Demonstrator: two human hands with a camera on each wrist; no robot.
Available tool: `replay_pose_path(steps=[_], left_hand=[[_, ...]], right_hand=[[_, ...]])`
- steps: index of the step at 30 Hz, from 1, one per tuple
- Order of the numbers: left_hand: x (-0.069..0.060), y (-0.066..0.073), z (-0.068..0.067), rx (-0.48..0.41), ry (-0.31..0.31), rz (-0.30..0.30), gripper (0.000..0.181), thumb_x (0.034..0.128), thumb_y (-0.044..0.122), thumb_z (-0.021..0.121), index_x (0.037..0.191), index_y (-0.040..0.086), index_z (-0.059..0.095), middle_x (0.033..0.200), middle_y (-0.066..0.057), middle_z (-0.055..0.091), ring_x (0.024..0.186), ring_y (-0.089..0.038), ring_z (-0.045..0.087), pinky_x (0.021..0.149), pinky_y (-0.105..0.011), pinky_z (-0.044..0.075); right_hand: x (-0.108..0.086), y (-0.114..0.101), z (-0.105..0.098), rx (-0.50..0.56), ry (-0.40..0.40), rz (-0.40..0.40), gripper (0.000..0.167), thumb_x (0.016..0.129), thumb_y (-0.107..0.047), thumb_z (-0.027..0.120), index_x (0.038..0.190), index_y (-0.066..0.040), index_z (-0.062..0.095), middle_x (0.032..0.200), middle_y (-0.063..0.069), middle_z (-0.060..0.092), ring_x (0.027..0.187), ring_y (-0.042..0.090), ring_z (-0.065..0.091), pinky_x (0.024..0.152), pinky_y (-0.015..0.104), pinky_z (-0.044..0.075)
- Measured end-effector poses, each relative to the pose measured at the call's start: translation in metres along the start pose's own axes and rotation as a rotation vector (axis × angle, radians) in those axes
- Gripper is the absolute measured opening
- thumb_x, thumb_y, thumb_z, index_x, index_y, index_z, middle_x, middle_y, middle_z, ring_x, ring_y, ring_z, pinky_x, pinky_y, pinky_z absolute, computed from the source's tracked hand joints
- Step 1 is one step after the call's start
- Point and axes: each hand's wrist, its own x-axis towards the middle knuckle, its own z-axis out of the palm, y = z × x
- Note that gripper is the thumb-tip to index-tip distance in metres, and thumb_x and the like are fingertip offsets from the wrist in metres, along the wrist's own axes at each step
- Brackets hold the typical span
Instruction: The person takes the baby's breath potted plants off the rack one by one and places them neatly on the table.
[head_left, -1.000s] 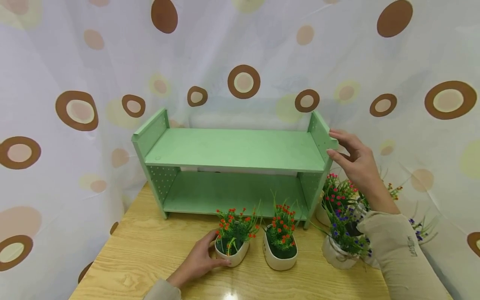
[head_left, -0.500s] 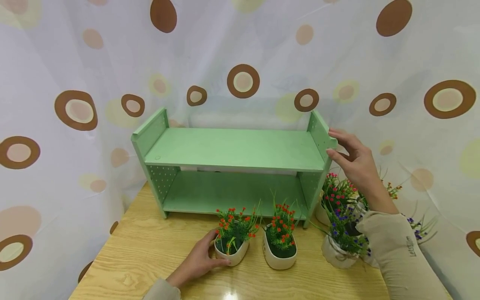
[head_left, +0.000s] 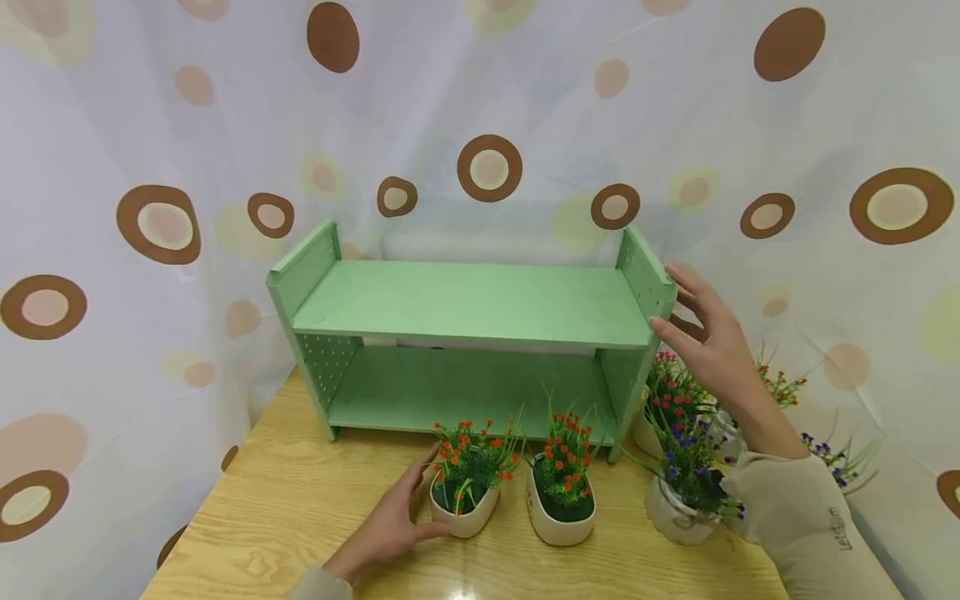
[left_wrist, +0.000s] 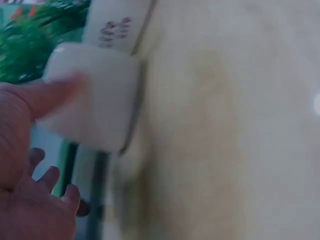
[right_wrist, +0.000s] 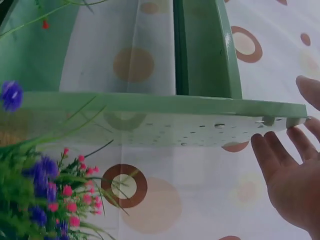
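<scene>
A green two-tier shelf (head_left: 465, 300) stands on the wooden table. In front of it sit two white planters of red flowers, the left planter (head_left: 467, 521) and the right planter (head_left: 561, 529). My left hand (head_left: 390, 521) is beside the left planter, fingers spread and loose. In the left wrist view its thumb (left_wrist: 55, 95) lies over that planter's side; whether it touches is unclear. At the shelf's right side panel (head_left: 645, 275), my right hand (head_left: 708, 342) has its thumb at the front edge and fingers by the outer face, loosely extended, as the right wrist view also shows.
To the right of the shelf several potted plants are grouped, including a white pot (head_left: 678, 512) with blue flowers and pink flowers (head_left: 675, 392) behind. They stand close to the right forearm. A curtain (head_left: 420, 100) with brown circles hangs behind the shelf.
The left hand has loosened and drawn slightly left from the planter. The right hand has slid a little down the side panel, its fingers spread wider. Shelf and planters stay in place.
</scene>
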Motion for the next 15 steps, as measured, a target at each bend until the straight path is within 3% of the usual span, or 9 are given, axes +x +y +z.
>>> replay_pose_path(steps=[3, 6, 8, 10, 13, 15], left_hand=[[0.001, 0.007, -0.023, 0.035, 0.032, -0.012, 0.113, 0.0825, 0.015, 0.088, 0.166, 0.036, 0.015, 0.173, -0.004, 0.019, 0.156, -0.04, 0.022, 0.121, -0.064, 0.024], [0.0, 0.017, -0.05, 0.107, 0.082, 0.011, 0.106, 0.089, 0.014, 0.082, 0.167, 0.035, 0.013, 0.174, -0.007, 0.017, 0.155, -0.044, 0.022, 0.117, -0.07, 0.027], [0.001, 0.025, -0.067, 0.189, 0.121, 0.068, 0.101, 0.0924, 0.018, 0.079, 0.168, 0.032, 0.013, 0.173, -0.01, 0.018, 0.155, -0.046, 0.022, 0.115, -0.072, 0.029], [0.003, 0.035, -0.082, 0.284, 0.169, 0.141, 0.096, 0.0945, 0.021, 0.077, 0.168, 0.028, 0.016, 0.173, -0.011, 0.02, 0.155, -0.046, 0.022, 0.114, -0.072, 0.03], [0.008, 0.05, -0.102, 0.436, 0.231, 0.236, 0.092, 0.0945, 0.023, 0.077, 0.167, 0.025, 0.02, 0.172, -0.009, 0.023, 0.157, -0.041, 0.02, 0.118, -0.069, 0.026], [0.011, 0.06, -0.114, 0.543, 0.268, 0.286, 0.09, 0.0944, 0.027, 0.077, 0.167, 0.024, 0.024, 0.172, -0.008, 0.026, 0.157, -0.039, 0.021, 0.121, -0.066, 0.022]], right_hand=[[-0.009, -0.002, -0.007, -0.052, -0.034, 0.01, 0.076, 0.102, -0.01, 0.065, 0.164, -0.032, 0.028, 0.171, -0.001, 0.024, 0.152, 0.02, 0.036, 0.105, 0.007, 0.039], [-0.016, -0.002, -0.014, -0.109, -0.053, -0.003, 0.079, 0.101, -0.009, 0.067, 0.164, -0.034, 0.028, 0.169, -0.001, 0.029, 0.151, 0.019, 0.037, 0.106, 0.005, 0.036], [-0.021, -0.002, -0.019, -0.153, -0.055, 0.003, 0.08, 0.1, -0.01, 0.069, 0.164, -0.035, 0.028, 0.168, 0.001, 0.03, 0.152, 0.026, 0.036, 0.116, 0.016, 0.035], [-0.026, -0.002, -0.024, -0.216, -0.048, -0.01, 0.082, 0.099, -0.012, 0.071, 0.164, -0.036, 0.028, 0.168, 0.004, 0.031, 0.152, 0.034, 0.033, 0.123, 0.037, 0.033], [-0.034, 0.0, -0.03, -0.319, -0.04, -0.057, 0.082, 0.097, -0.016, 0.073, 0.164, -0.036, 0.029, 0.168, 0.007, 0.031, 0.153, 0.04, 0.029, 0.113, 0.071, 0.028], [-0.038, 0.002, -0.033, -0.395, -0.033, -0.126, 0.08, 0.096, -0.019, 0.074, 0.163, -0.032, 0.032, 0.168, 0.01, 0.031, 0.154, 0.041, 0.027, 0.11, 0.076, 0.026]])
